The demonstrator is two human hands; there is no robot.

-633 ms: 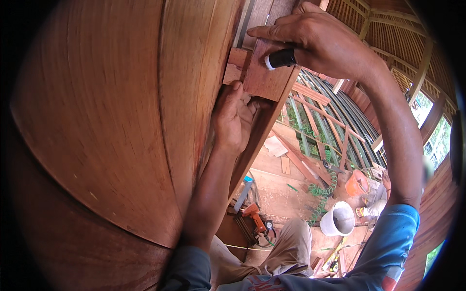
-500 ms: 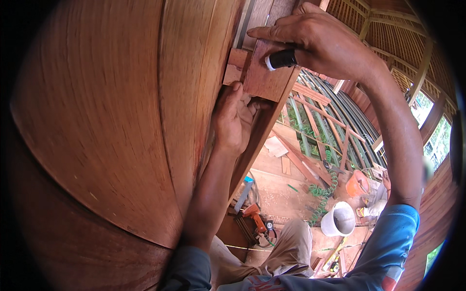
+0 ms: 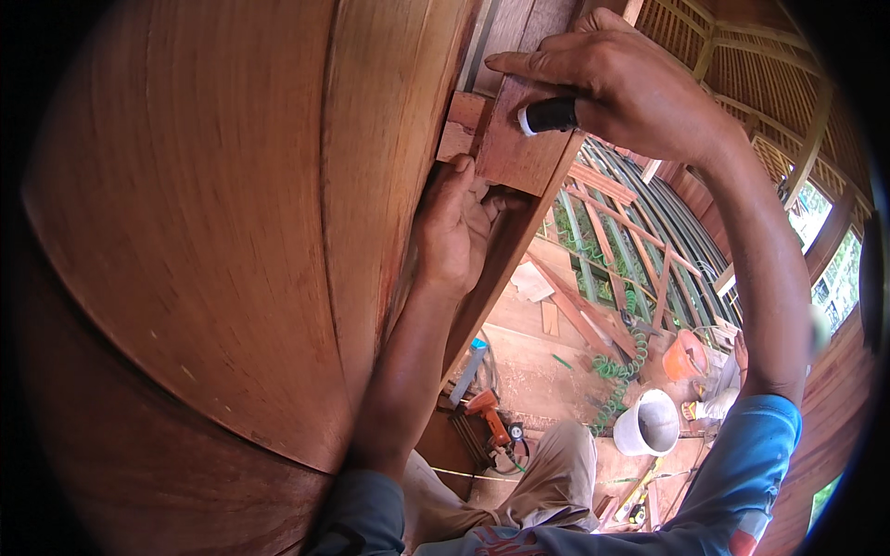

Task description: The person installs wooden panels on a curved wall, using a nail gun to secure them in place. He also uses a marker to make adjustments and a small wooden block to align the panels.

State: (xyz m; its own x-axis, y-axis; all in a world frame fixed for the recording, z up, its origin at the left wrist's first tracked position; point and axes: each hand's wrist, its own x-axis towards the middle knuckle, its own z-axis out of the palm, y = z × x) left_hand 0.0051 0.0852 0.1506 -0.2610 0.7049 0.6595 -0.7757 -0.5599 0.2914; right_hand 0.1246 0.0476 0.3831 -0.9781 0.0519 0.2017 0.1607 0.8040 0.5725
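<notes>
A short reddish-brown board (image 3: 515, 157) lies along a narrow gap beside the large wooden plank wall (image 3: 232, 185). My right hand (image 3: 630, 88) grips it from the right, index finger stretched across its upper part. The thumb, wrapped in black with a white tip, presses on its face. Below, my left hand (image 3: 454, 227) is raised palm up at the board's lower end. Its thumb touches a small wood block (image 3: 464, 125) to the left of the board, while the curled fingers reach under the board and are partly hidden.
A wooden post edge (image 3: 505, 269) runs down beside my left forearm. On the floor below are a white bucket (image 3: 647, 423), an orange bucket (image 3: 684, 356), a handsaw (image 3: 470, 371), an orange power tool (image 3: 489, 415), a green coiled hose (image 3: 614, 371) and loose planks (image 3: 584, 310). Another person's foot (image 3: 709, 408) shows at right.
The whole view has shifted slightly, so the board and wall appear a little farther right. Both hands keep the same hold and the board stays in place between them.
</notes>
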